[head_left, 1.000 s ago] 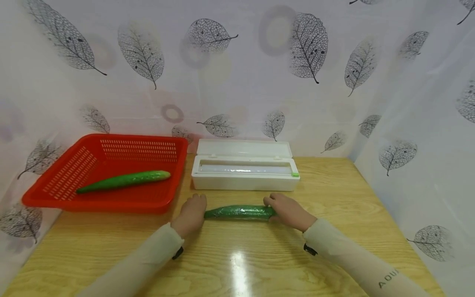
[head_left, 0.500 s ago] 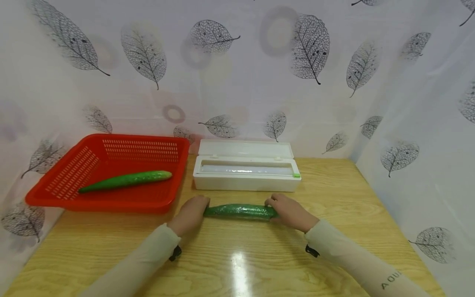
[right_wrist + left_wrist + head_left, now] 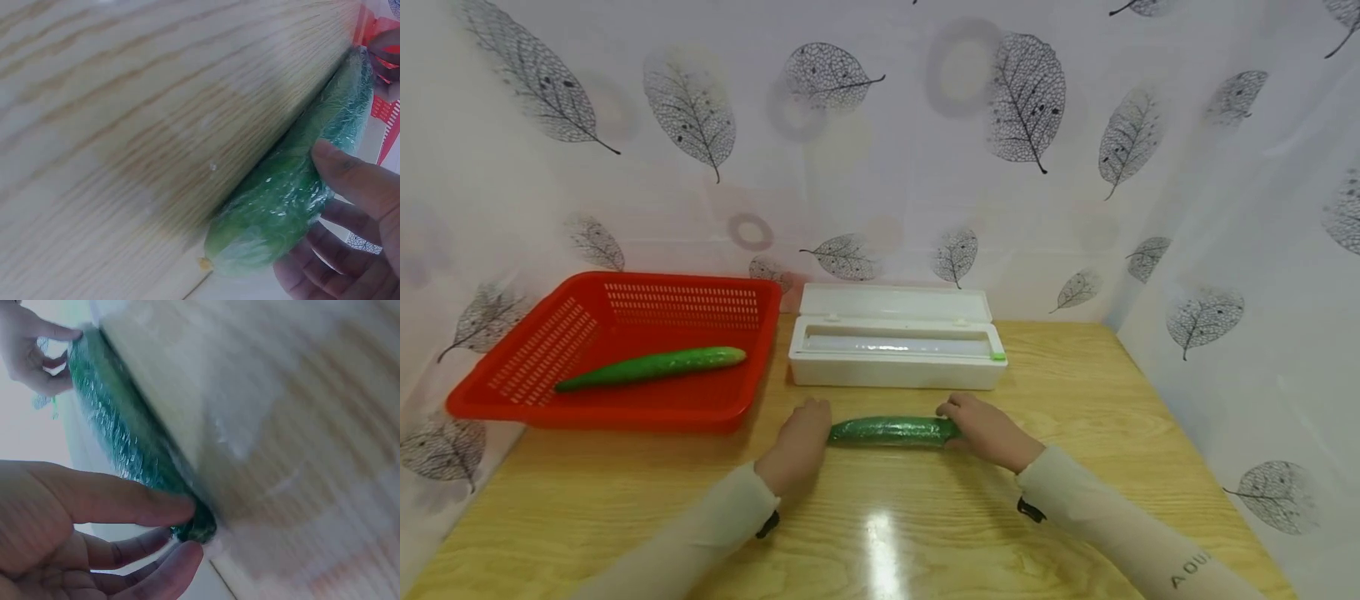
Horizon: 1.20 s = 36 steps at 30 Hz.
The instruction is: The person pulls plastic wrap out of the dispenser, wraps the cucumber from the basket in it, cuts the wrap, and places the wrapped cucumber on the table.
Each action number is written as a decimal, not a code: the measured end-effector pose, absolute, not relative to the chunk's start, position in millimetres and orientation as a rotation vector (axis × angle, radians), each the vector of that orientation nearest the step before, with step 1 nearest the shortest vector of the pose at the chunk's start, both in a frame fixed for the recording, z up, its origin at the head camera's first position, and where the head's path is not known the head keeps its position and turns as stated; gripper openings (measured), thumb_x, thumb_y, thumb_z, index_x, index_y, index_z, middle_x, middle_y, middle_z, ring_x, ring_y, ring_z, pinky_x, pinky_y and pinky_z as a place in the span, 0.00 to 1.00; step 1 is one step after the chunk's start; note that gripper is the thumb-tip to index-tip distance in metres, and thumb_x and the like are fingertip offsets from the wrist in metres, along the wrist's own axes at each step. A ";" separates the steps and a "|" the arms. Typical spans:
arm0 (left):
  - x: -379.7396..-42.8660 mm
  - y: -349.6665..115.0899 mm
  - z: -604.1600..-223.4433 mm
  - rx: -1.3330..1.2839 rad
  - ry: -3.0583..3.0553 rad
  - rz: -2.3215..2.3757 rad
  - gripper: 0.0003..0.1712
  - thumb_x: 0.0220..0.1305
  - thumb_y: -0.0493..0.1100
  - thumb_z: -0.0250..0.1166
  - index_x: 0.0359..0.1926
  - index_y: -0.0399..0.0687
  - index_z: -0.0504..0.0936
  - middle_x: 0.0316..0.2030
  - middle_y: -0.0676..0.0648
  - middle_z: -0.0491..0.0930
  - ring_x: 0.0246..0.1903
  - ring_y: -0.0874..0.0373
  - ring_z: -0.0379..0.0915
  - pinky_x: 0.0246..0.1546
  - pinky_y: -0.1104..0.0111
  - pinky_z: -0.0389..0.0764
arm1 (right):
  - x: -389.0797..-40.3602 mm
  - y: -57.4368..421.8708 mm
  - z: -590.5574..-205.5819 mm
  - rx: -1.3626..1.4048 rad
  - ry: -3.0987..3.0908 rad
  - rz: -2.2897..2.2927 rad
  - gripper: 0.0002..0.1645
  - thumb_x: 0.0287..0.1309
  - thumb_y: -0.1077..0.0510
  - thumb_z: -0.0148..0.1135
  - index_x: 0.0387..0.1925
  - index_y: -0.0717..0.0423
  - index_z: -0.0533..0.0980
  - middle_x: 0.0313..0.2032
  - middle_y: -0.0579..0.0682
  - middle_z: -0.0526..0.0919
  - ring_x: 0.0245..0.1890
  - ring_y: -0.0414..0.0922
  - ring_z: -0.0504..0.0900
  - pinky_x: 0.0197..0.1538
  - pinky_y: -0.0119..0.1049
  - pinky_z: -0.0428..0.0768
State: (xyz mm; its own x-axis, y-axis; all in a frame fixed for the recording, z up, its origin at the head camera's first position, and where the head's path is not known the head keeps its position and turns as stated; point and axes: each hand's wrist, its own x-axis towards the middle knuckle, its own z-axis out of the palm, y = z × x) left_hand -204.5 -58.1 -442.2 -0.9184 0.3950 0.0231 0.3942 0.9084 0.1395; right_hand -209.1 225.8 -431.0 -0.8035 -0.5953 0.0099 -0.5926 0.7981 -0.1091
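Left hand (image 3: 796, 443) further right, two cucumbers (image 3: 891, 431) (image 3: 651, 367)

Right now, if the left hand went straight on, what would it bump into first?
Beyond the wrapped cucumber it pinches, the left hand would probably meet the white box first; depth is unclear.

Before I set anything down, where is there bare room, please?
The wood-grain table is bare right of the white oblong box, and between the cream sleeves, nearer the body than the film-wrapped green cucumber. It is crowded at back left by the red perforated basket, and tight between cucumber and box.
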 end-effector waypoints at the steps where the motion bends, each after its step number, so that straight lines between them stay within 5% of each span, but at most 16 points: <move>1: -203.7 -56.7 -442.1 0.641 3.053 0.209 0.09 0.56 0.23 0.55 0.39 0.28 0.72 0.30 0.36 0.74 0.32 0.45 0.73 0.37 0.57 0.79 | -208.4 227.0 -431.0 -0.964 2.958 -0.190 0.27 0.45 0.54 0.72 0.46 0.61 0.76 0.39 0.52 0.78 0.38 0.45 0.79 0.41 0.37 0.80; 12: -208.2 -53.1 -448.4 0.624 3.061 0.202 0.05 0.54 0.25 0.58 0.31 0.34 0.77 0.28 0.39 0.77 0.32 0.46 0.74 0.36 0.58 0.79 | -207.5 251.4 -433.5 -0.838 2.986 -0.305 0.20 0.39 0.69 0.72 0.38 0.63 0.75 0.43 0.55 0.73 0.39 0.47 0.79 0.41 0.37 0.80; 21: -210.2 -55.7 -448.4 0.638 3.061 0.256 0.06 0.54 0.24 0.57 0.31 0.35 0.76 0.26 0.38 0.77 0.30 0.46 0.74 0.34 0.57 0.79 | -209.8 256.7 -438.8 -0.741 2.948 -0.301 0.18 0.42 0.68 0.71 0.38 0.59 0.75 0.33 0.50 0.79 0.33 0.42 0.77 0.35 0.35 0.77; 36: -215.7 -60.5 -451.9 0.697 2.987 0.320 0.07 0.53 0.25 0.58 0.34 0.34 0.75 0.27 0.39 0.77 0.29 0.46 0.73 0.35 0.56 0.76 | -213.6 253.0 -440.4 -0.760 2.928 -0.245 0.16 0.41 0.68 0.72 0.35 0.60 0.76 0.32 0.51 0.82 0.32 0.42 0.79 0.35 0.35 0.78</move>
State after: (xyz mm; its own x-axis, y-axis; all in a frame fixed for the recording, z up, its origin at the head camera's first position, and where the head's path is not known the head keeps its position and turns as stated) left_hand -215.7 -60.5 -451.9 -0.8963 0.4434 -0.0092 0.4314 0.8764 0.2138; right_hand -213.6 253.0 -440.4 -0.8691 -0.4906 -0.0622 -0.4734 0.8618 -0.1821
